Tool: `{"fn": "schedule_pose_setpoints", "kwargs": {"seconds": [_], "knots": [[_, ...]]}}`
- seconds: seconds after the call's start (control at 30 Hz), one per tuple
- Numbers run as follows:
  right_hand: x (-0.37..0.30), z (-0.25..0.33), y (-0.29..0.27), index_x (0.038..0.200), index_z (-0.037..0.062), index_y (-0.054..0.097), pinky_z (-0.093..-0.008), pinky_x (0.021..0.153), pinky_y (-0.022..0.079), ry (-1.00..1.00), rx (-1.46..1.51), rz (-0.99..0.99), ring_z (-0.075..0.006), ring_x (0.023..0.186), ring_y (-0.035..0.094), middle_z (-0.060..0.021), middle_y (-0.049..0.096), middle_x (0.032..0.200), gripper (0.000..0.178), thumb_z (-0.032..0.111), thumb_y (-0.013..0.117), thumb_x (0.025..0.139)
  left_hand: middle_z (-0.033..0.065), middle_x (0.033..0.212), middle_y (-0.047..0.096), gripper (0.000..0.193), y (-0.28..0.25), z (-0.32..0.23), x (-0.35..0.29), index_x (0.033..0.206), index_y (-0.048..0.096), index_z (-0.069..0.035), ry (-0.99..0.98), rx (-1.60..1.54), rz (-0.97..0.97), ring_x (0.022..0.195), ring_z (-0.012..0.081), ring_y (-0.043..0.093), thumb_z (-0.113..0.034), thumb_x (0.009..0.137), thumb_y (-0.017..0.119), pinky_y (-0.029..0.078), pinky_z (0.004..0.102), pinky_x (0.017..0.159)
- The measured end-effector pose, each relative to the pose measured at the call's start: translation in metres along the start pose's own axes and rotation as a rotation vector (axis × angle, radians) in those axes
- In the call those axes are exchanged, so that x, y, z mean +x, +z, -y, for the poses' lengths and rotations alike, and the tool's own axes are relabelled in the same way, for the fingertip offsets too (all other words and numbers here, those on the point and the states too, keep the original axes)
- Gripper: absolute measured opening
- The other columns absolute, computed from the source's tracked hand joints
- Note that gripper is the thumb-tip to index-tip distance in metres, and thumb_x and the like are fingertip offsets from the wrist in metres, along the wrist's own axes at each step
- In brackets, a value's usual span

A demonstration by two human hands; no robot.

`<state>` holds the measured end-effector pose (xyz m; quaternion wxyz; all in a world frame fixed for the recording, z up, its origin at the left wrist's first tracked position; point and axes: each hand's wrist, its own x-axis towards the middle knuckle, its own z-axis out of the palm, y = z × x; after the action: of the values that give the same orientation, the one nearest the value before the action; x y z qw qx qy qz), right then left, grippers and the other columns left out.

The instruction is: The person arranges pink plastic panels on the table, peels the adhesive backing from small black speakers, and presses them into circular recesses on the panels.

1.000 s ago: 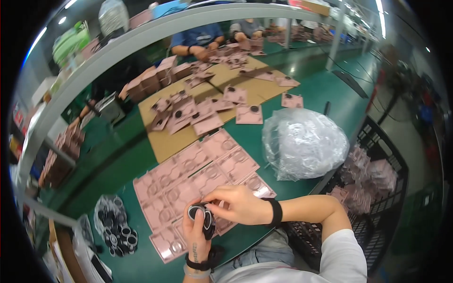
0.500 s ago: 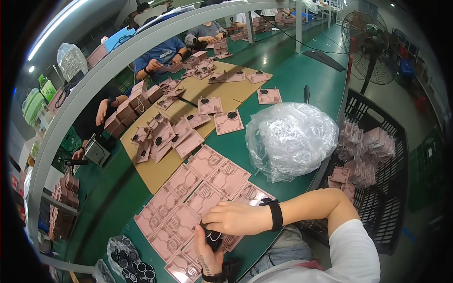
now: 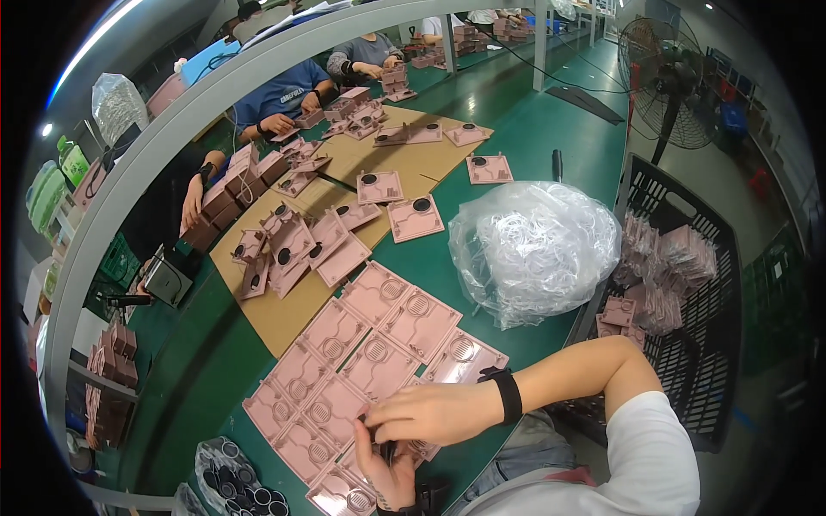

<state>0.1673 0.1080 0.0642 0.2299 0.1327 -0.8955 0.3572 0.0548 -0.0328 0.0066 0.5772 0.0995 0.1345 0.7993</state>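
Two bare hands, both over the near side of the pink panel block point(image 3: 379, 365), which serves as landmark here.

Left hand point(image 3: 389, 482): palm turned up, fingers curled around one black part point(image 3: 389, 451); most of the part is covered.

Right hand point(image 3: 443, 411): above the left, knuckles up, fingers bent, tips at the left thumb; whether they pinch anything cannot be told.

Black part: between the hands, over the block's near side, left palm below it and right fingers above; neither hand is clearly nearer. Its pointing and long axis are hidden.

Pink panel block: flat moulded panels with round grilles, edge to edge on a green tabletop point(image 3: 185, 365), under and beyond the hands; long axis from lower left to upper right.

Clear bag of black rings point(image 3: 231, 478): left of the block.

Large clear plastic bag point(image 3: 535, 251): beyond the block, to its right.

Pink panels with black discs point(image 3: 416, 220): beyond the block, some on cardboard point(image 3: 274, 325).
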Motion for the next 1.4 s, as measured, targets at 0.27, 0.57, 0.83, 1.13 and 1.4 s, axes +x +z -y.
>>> {"fn": "schedule_pose_setpoints", "kwargs": {"seconds": [0.27, 0.57, 0.83, 1.13, 1.4], "knots": [[-0.003, 0.013, 0.007, 0.087, 0.0054, 0.057, -0.0379, 0.094, 0.038, -0.145, -0.321, -0.008, -0.0240, 0.104, 0.050, -0.0058, 0.057, 0.100, 0.023, 0.016, 0.065, 0.068, 0.0102, 0.105, 0.061, 0.029, 0.039, 0.008, -0.003, 0.113, 0.053, 0.000, -0.018, 0.257, -0.395, 0.094, 0.0182, 0.061, -0.023, 0.100, 0.040, 0.053, 0.0283, 0.081], [-0.004, 0.013, -0.001, 0.083, 0.0072, 0.058, -0.0361, 0.091, 0.039, -0.224, -0.182, -0.093, -0.0210, 0.093, 0.054, -0.0026, 0.059, 0.092, 0.018, 0.015, 0.066, 0.068, 0.0131, 0.105, 0.060, 0.031, 0.023, 0.003, -0.011, 0.119, 0.048, 0.002, -0.139, 0.145, -0.246, 0.089, 0.0213, 0.063, -0.020, 0.100, 0.038, 0.056, 0.0325, 0.076], [-0.001, 0.019, -0.003, 0.093, 0.0072, 0.061, -0.0352, 0.085, 0.042, -0.240, 0.011, -0.221, -0.0195, 0.088, 0.057, -0.0018, 0.060, 0.094, 0.024, 0.014, 0.065, 0.070, 0.0151, 0.104, 0.059, 0.033, 0.022, 0.010, -0.017, 0.118, 0.048, 0.002, 0.053, 0.849, -0.234, 0.089, 0.0226, 0.063, -0.021, 0.097, 0.038, 0.056, 0.0331, 0.072], [-0.005, 0.007, -0.006, 0.099, 0.0041, 0.062, -0.0360, 0.084, 0.044, -0.271, -0.149, -0.169, -0.0212, 0.089, 0.058, -0.0041, 0.061, 0.099, 0.022, 0.011, 0.059, 0.079, 0.0152, 0.110, 0.061, 0.042, 0.005, 0.007, -0.017, 0.115, 0.053, -0.002, -0.239, 0.017, -0.326, 0.094, 0.0281, 0.062, -0.035, 0.094, 0.039, 0.055, 0.0418, 0.072], [-0.007, -0.003, 0.001, 0.091, 0.0072, 0.063, -0.0348, 0.088, 0.041, -0.188, -0.246, -0.043, -0.0207, 0.090, 0.057, -0.0018, 0.060, 0.089, 0.025, 0.019, 0.067, 0.069, 0.0150, 0.110, 0.062, 0.044, 0.009, 0.003, -0.014, 0.115, 0.054, -0.004, -0.173, 0.075, -0.384, 0.097, 0.0277, 0.062, -0.039, 0.096, 0.036, 0.053, 0.0434, 0.080]]}}
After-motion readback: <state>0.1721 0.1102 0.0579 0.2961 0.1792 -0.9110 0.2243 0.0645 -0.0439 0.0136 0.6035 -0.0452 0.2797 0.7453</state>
